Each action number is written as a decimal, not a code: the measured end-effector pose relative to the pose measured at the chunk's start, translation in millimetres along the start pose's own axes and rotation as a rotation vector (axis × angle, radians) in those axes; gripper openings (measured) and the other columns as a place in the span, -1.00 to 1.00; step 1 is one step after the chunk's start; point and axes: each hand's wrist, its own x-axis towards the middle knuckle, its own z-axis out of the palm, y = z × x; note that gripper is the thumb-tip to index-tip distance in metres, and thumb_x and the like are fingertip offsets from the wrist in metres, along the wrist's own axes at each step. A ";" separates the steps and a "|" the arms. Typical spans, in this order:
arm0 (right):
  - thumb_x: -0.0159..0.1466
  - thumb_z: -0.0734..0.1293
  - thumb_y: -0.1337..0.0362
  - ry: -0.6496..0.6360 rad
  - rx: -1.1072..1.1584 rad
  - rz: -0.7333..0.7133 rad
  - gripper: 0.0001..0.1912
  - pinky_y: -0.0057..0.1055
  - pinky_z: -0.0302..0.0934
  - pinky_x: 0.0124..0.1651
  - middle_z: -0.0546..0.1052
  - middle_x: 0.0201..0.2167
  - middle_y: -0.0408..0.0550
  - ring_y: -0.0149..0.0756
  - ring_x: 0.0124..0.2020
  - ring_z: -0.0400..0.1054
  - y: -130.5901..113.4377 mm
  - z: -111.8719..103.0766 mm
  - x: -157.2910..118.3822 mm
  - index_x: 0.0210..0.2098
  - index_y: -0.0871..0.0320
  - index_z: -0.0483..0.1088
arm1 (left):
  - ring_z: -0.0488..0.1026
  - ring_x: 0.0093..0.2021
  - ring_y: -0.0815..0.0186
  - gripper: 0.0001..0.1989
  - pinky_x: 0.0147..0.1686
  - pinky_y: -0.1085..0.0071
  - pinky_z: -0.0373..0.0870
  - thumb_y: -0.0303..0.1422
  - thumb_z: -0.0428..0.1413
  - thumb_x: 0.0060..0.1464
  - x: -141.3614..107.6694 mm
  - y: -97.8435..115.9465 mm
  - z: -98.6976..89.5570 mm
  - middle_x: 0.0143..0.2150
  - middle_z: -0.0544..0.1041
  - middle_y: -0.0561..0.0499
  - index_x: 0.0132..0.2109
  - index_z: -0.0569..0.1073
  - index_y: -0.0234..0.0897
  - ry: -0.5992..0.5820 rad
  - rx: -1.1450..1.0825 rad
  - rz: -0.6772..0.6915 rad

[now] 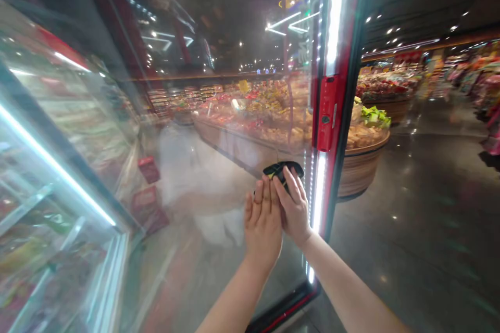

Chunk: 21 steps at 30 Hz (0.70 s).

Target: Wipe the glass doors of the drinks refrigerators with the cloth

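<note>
A glass door [219, 250] of a lit display cooler stands swung open in front of me. Against its pane, low and close to the red-and-black frame, lies a dark cloth [280, 168] with yellow-green streaks, bunched up. My left hand [263, 223] is laid flat with fingers stretched, its fingertips at the lower left edge of the cloth. Beside it, touching it, my right hand [296, 208] spreads its extended fingers over the cloth. Much of the cloth is hidden under the fingers. Above the hands, a red handle piece [327, 114] sits on the door frame between bright light strips.
Lit cooler shelves [42, 239] with blurred goods are at the left. Behind the door stands a wood-sided display bin [361, 169] heaped with goods and green leaves. Grey shiny floor [410, 229] extends right, towards colourful racks [490, 99]. Reflections cover the glass.
</note>
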 end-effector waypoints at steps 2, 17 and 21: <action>0.37 0.22 0.44 -0.033 -0.007 -0.049 -0.26 0.04 0.22 0.34 0.04 0.48 -0.06 -0.01 0.45 -0.01 -0.3 7.1 -37.0 0.45 -0.13 -0.04 | -0.17 0.49 0.21 -0.32 0.46 0.14 -0.16 -0.59 -0.13 0.23 -38.0 -0.2 8.1 0.44 0.13 -0.22 0.46 -0.11 -0.47 -0.038 0.010 0.007; 0.34 0.22 0.51 -0.183 0.047 -0.022 -0.35 0.08 0.18 0.33 0.16 0.43 0.00 0.02 0.45 -0.04 -33.7 17.2 -59.4 0.35 -0.09 0.22 | -0.05 0.48 0.17 -0.34 0.42 0.10 0.08 -0.58 -0.15 0.26 -73.7 -22.8 -14.9 0.43 0.18 -0.26 0.46 -0.10 -0.44 -0.289 0.023 -0.072; 0.33 0.16 0.56 -0.326 0.024 -0.117 -0.36 0.04 0.19 0.33 0.29 0.36 -0.05 -0.04 0.44 0.02 -13.8 -1.0 -67.5 0.28 -0.12 0.32 | 0.01 0.46 0.17 -0.38 0.39 0.16 0.16 -0.59 -0.17 0.26 -86.9 -8.6 -11.4 0.43 0.19 -0.23 0.44 -0.01 -0.47 -0.375 -0.050 -0.076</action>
